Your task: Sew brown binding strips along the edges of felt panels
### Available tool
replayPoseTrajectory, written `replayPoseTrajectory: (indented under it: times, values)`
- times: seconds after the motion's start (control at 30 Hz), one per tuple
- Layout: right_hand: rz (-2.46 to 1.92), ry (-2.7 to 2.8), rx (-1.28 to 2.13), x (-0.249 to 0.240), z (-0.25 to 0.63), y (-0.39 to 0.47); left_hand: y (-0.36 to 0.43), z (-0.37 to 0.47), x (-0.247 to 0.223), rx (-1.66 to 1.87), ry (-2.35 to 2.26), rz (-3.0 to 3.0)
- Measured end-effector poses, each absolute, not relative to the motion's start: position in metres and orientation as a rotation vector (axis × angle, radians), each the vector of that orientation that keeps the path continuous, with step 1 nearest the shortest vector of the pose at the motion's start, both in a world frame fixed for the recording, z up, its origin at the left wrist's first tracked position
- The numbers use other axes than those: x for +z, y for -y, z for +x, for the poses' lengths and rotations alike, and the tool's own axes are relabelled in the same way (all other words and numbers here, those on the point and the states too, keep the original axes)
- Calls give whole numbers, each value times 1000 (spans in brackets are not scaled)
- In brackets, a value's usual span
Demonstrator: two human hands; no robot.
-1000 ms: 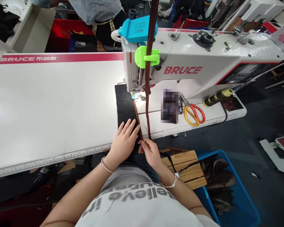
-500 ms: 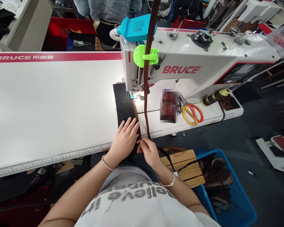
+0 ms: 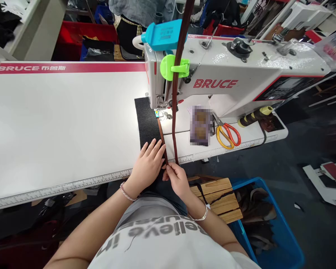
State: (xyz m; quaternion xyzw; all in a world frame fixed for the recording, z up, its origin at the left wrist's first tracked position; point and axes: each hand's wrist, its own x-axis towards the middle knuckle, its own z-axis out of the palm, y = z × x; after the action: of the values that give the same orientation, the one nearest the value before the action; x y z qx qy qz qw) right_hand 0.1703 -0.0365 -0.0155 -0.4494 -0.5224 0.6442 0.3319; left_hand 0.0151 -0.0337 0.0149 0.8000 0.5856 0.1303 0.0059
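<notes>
My left hand (image 3: 149, 164) lies flat on a black fabric piece (image 3: 146, 121), fingers stretched toward the sewing machine (image 3: 221, 74). Along the fabric's right edge runs a narrow brown binding strip (image 3: 161, 132), leading up to a small blue part (image 3: 156, 113) below the needle area. My right hand (image 3: 177, 179) pinches this strip at the table's front edge, beside the left fingertips. A second length of brown strip (image 3: 174, 112) hangs down in front of the machine head, past a green clip (image 3: 175, 68) and a blue lamp (image 3: 164, 34).
Scissors (image 3: 228, 135) with orange and yellow handles lie on the white table (image 3: 64, 127), near a blurred-out item (image 3: 201, 126) and a thread cone (image 3: 254, 116). Below right are a wooden slatted board (image 3: 218, 198) and a blue bin (image 3: 285, 231) of dark pieces. Someone in denim stands opposite.
The view has shifted very slightly. Both hands keep nearly the same places on the fabric and strip. The person opposite has moved a little to the right.
</notes>
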Motion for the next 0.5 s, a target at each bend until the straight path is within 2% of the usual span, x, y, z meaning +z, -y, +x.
replayPoseTrajectory:
  times: [0.5]
  values:
    - [-1169, 1356, 1686, -17, 170, 37, 36, 13, 14, 426, -1836, 2518]
